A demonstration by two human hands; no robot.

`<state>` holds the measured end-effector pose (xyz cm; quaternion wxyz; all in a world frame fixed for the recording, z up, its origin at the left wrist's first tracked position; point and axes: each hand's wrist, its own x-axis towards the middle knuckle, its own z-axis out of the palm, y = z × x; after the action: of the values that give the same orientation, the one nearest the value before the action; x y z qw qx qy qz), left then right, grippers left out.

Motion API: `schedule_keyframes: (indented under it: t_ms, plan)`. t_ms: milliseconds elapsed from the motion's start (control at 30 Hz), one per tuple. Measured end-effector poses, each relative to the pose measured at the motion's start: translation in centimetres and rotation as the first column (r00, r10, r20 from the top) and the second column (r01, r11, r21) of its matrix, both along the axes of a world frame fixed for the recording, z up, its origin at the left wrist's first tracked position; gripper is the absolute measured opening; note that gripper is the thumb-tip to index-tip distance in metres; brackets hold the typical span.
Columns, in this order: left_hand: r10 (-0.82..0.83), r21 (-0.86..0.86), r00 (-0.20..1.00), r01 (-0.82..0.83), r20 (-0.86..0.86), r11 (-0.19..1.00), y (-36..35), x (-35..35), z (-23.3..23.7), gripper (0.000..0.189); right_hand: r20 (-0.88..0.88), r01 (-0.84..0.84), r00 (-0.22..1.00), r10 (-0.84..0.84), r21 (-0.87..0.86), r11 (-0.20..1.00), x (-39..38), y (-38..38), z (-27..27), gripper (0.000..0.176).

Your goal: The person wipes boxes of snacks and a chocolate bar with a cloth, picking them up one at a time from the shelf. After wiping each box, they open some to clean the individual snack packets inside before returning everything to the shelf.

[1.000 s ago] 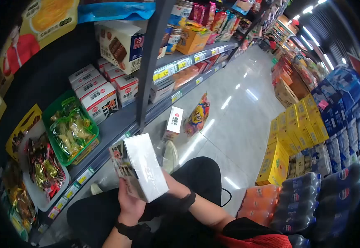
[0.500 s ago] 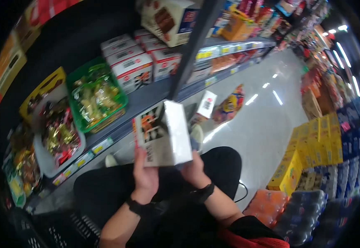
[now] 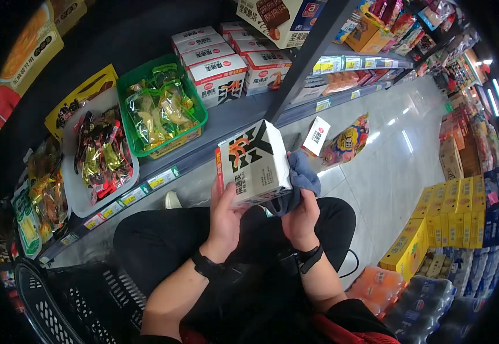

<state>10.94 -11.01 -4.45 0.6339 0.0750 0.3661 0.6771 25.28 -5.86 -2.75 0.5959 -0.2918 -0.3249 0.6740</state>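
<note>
A white, black and red printed box [image 3: 255, 163] is held tilted above my lap. My left hand [image 3: 225, 221] grips its lower left corner, fingers partly hidden behind it. A bunched blue-grey cloth [image 3: 300, 183] is pinched in my right hand [image 3: 302, 221], pressed against the right side of the box. Similar boxes [image 3: 218, 80] stand in rows on the shelf [image 3: 203, 143], beside a green basket [image 3: 201, 109] of wrapped snacks and a white tub [image 3: 80, 203] of dark and gold packets.
A small white box [image 3: 316, 136] and a colourful bag [image 3: 347, 140] rest on the floor. A black crate [image 3: 49, 304] is at lower left. Yellow cartons [image 3: 407, 246] and shrink-wrapped bottles [image 3: 418, 301] are stacked at right. A dark shelf post [image 3: 312, 57] rises ahead.
The box has turned so its printed face shows more, and the cloth has come into clear view at its right side. The whole view has shifted, with the shelf goods now further right.
</note>
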Motion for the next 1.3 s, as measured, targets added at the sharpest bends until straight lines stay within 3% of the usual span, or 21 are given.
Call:
schedule_keyframes:
  t_ms: [300, 500, 800, 900, 1100, 1200, 1300]
  plan:
    - [0.042, -0.097, 0.992, -0.053, -0.116, 0.994, 0.2, -0.3, -0.8, 0.044, 0.032, 0.056, 0.998, -0.052, -0.132, 0.99, 0.6, 0.1, -0.7, 0.041]
    - [-0.013, -0.206, 0.991, -0.015, -0.136, 0.978, 0.2, -0.2, -1.3, 0.043, 0.167, 0.107, 0.983, -0.082, -0.152, 0.982, 0.2, 0.1, -0.8, 0.036]
    - [-0.26, -0.411, 0.936, 0.147, -0.235, 0.9, -0.1, 0.2, -3.1, 0.05, 0.494, 0.126, 0.868, -0.044, -0.135, 0.983, 0.1, 0.7, -1.4, 0.025]
    - [-0.303, -0.416, 0.917, 0.177, -0.259, 0.892, -0.1, 0.3, -3.5, 0.052, 0.663, 0.112, 0.741, -0.104, 0.031, 0.993, 0.4, 0.8, -2.8, 0.03]
    - [-0.31, -0.399, 0.899, 0.173, -0.31, 0.9, 0.0, 0.3, -3.2, 0.054, 0.618, 0.082, 0.785, -0.052, -0.021, 0.996, 0.4, 0.6, -2.1, 0.042]
    - [-0.313, -0.403, 0.9, 0.177, -0.303, 0.898, 0.0, 0.3, -3.2, 0.054, 0.6, 0.081, 0.8, -0.016, -0.081, 0.993, 0.2, 0.4, -1.4, 0.042]
    - [-0.319, -0.413, 0.901, 0.181, -0.294, 0.893, -0.1, 0.4, -3.3, 0.054, 0.614, 0.105, 0.786, -0.068, -0.025, 0.994, 0.5, 0.6, -2.7, 0.036]
